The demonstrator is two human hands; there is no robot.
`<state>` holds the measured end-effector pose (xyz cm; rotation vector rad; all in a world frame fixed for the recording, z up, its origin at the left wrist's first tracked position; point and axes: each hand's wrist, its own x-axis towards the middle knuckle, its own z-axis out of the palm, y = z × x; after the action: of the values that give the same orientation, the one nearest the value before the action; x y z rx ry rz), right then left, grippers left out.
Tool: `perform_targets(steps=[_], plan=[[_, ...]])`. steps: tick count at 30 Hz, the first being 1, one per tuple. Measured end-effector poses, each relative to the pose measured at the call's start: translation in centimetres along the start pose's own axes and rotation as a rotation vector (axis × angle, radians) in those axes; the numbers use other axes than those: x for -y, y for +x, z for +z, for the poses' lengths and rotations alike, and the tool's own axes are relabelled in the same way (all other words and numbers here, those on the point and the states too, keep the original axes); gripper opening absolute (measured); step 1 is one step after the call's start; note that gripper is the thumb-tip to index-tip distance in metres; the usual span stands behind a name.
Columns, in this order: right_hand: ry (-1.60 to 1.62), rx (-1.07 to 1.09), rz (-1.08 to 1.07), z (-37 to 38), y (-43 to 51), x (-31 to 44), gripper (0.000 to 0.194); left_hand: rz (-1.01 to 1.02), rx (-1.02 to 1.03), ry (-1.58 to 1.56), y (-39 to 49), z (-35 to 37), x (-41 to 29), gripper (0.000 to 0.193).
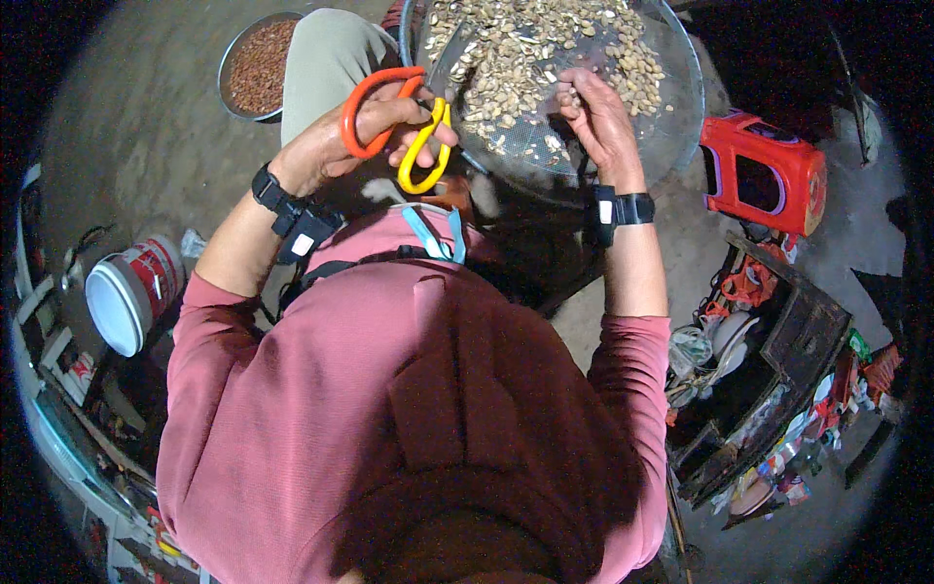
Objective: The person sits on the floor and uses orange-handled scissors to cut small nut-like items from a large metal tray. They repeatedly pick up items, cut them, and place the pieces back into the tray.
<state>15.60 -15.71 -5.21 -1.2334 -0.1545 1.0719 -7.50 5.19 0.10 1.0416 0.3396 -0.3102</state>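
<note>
My left hand (365,128) holds a scissors-like hand tool by its looped handles, one orange (351,120) and one yellow (423,182); its working end cannot be made out. My right hand (602,120) is over the right part of a round mesh sieve (697,95), fingers curled around a few small pale pieces that look like peanuts. Unshelled peanuts (638,69) and broken shells (503,80) are spread across the sieve, with bare mesh showing near its front edge.
A metal bowl of reddish-brown peanut kernels (263,69) stands beyond my left knee. To the right lies a red plastic stool (799,171) on its side, near a dark wooden box (810,321) with plastic bags. A white-and-red bucket (117,306) is at left.
</note>
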Motion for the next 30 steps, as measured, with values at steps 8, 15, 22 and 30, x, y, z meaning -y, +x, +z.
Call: perform_targets(steps=[8,15,22,30], plan=[[-1.265,0.118,-0.116,0.5,3.7,-2.7,0.029,0.003,-0.109,-0.101,-1.4,-0.6,1.0,0.041],[-1.384,0.099,-0.327,3.3,5.6,-4.5,0.027,0.038,-0.071,-0.186,-1.0,-1.3,2.1,0.042],[-1.598,0.080,-0.342,4.8,6.2,-5.9,0.022,0.027,-0.022,-0.170,-0.2,-1.2,2.6,0.038],[-0.388,0.100,0.077,3.0,5.2,-3.9,0.014,0.089,-0.100,-0.183,-0.4,-0.1,2.4,0.024]])
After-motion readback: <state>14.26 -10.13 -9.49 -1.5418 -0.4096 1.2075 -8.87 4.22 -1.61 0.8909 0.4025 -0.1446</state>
